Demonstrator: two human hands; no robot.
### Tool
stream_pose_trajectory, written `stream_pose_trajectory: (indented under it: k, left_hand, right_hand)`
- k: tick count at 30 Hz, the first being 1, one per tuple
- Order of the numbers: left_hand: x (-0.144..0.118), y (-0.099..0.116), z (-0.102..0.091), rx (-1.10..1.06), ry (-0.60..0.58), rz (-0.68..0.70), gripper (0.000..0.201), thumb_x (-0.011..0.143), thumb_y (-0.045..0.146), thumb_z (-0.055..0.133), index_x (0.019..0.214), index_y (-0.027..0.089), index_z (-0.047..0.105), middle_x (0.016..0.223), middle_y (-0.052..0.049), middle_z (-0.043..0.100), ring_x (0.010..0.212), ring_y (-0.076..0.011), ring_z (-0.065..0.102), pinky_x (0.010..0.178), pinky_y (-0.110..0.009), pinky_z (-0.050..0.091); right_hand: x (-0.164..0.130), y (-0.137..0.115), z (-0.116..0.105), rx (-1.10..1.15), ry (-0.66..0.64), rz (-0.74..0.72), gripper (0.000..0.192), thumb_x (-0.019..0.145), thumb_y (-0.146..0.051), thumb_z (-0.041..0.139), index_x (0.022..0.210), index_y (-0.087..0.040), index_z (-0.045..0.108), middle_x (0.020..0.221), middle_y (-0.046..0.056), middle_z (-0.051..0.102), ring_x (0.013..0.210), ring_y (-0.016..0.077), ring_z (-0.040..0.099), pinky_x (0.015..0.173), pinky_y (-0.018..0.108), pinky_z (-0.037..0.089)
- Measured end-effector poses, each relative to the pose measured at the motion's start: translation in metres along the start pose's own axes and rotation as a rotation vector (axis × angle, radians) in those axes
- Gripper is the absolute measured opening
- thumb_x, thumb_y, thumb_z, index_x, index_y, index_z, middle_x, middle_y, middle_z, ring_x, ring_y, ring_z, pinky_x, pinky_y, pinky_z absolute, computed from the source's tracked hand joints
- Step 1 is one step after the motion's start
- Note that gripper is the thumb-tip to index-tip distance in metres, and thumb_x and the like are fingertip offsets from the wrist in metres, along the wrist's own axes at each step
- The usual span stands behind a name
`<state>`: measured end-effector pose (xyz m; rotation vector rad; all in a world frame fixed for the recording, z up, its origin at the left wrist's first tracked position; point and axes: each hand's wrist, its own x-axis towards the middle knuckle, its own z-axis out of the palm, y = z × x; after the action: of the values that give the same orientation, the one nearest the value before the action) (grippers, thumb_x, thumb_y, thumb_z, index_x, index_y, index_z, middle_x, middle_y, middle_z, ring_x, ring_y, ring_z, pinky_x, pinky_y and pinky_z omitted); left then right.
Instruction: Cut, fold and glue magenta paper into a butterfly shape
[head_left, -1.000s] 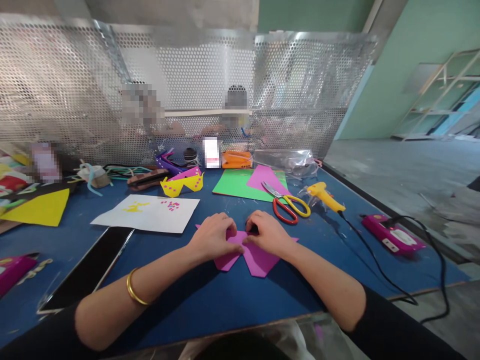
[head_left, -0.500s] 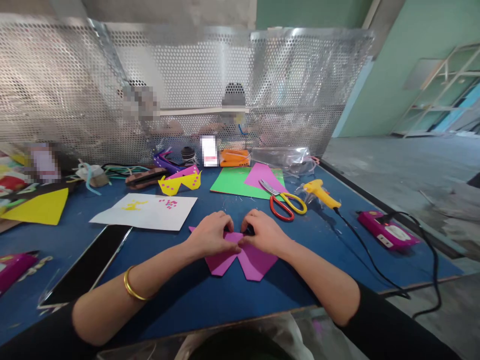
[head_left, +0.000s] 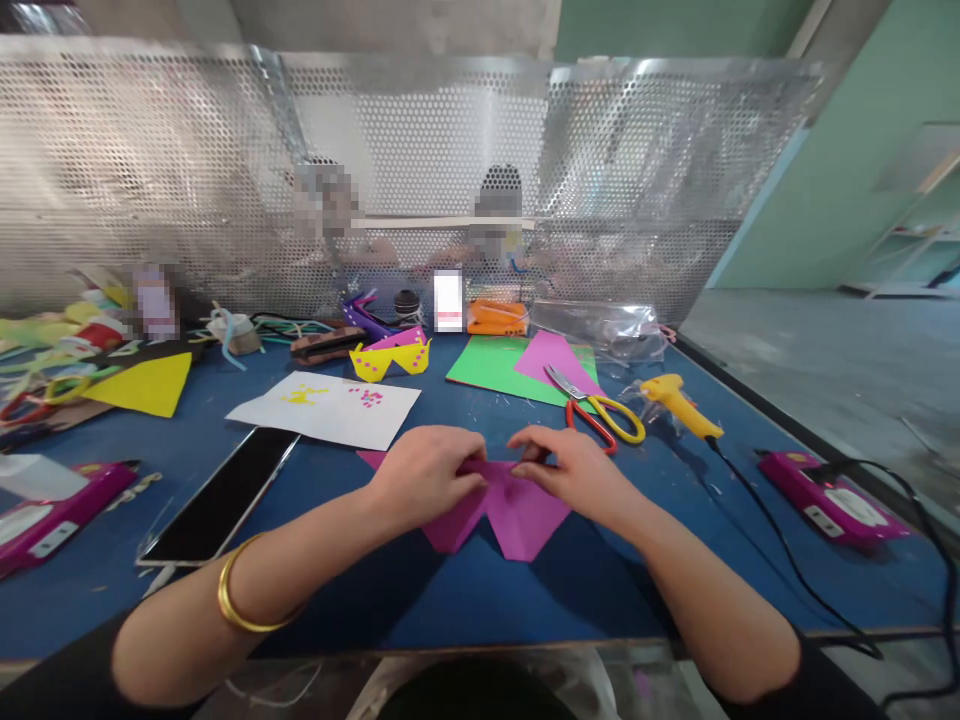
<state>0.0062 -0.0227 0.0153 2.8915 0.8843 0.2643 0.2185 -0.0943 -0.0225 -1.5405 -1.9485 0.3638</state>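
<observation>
Magenta paper (head_left: 517, 510) lies flat on blue worktop (head_left: 465, 590), near centre, folded into a winged shape with two pointed flaps toward the near edge. Left hand (head_left: 427, 475) presses its left part, fingers curled and pinching the top fold; right hand (head_left: 574, 472) does likewise on the right, fingertips meeting the left's at the middle crease. Paper looks light, thin, matte, creases easily; likely slides on the smooth worktop, so best held at the fold edge with pads pressing down. Gold bangle (head_left: 240, 600) on left wrist. Far right: scissors (head_left: 600, 412) with red and yellow handles, yellow glue gun (head_left: 682, 405), green sheet (head_left: 487, 365). Left: white sheet (head_left: 330, 408), black phone (head_left: 221, 495).
</observation>
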Motion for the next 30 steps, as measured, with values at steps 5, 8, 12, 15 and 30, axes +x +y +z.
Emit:
stream_pose_trajectory:
  k: [5,8,12,15,30]
  left_hand:
    - [-0.029,0.008,-0.021,0.145,0.228,0.058,0.015,0.095,0.020,0.055,0.084,0.019,0.064,0.080,-0.002,0.067,0.074,-0.0188,0.059,0.067,-0.032,0.042]
    - [-0.043,0.012,-0.017,0.300,0.410,0.195,0.022,0.099,0.017,0.047,0.089,0.017,0.066,0.085,-0.004,0.069,0.076,-0.0204,0.061,0.067,-0.033,0.045]
    - [-0.060,0.019,0.012,0.399,0.573,0.316,0.033,0.100,0.009,0.036,0.090,0.015,0.067,0.081,-0.005,0.070,0.071,-0.0176,0.062,0.065,-0.031,0.049]
    - [-0.072,0.025,0.038,0.359,0.549,0.301,0.039,0.100,0.006,0.031,0.092,0.013,0.069,0.080,-0.006,0.072,0.070,-0.0173,0.065,0.065,-0.031,0.053]
    - [-0.083,0.026,0.062,0.084,0.292,0.208,0.047,0.101,0.051,0.047,0.122,0.015,0.068,0.121,-0.011,0.074,0.113,-0.0274,0.068,0.096,-0.043,0.060]
  right_hand:
    - [-0.017,-0.011,-0.026,-0.182,0.229,-0.275,0.012,0.097,-0.024,0.060,0.095,-0.023,0.072,0.088,0.001,0.077,0.083,0.0184,0.068,0.091,0.038,0.044]
    - [-0.030,-0.017,-0.027,-0.415,0.429,-0.477,0.016,0.095,-0.011,0.059,0.100,-0.020,0.071,0.090,0.002,0.076,0.081,0.0162,0.068,0.092,0.037,0.043]
    - [-0.056,-0.014,-0.008,-0.556,0.418,-0.490,0.026,0.096,-0.006,0.050,0.105,-0.016,0.072,0.097,0.006,0.077,0.089,0.0195,0.067,0.099,0.041,0.040]
    - [-0.077,-0.003,0.013,-0.545,0.346,-0.429,0.033,0.100,-0.009,0.042,0.110,-0.017,0.073,0.100,0.005,0.077,0.092,0.0201,0.066,0.103,0.043,0.037]
    - [-0.093,-0.020,0.020,-0.516,0.199,-0.292,0.031,0.102,-0.035,0.052,0.118,-0.016,0.071,0.117,0.007,0.076,0.106,0.0208,0.069,0.101,0.038,0.042]
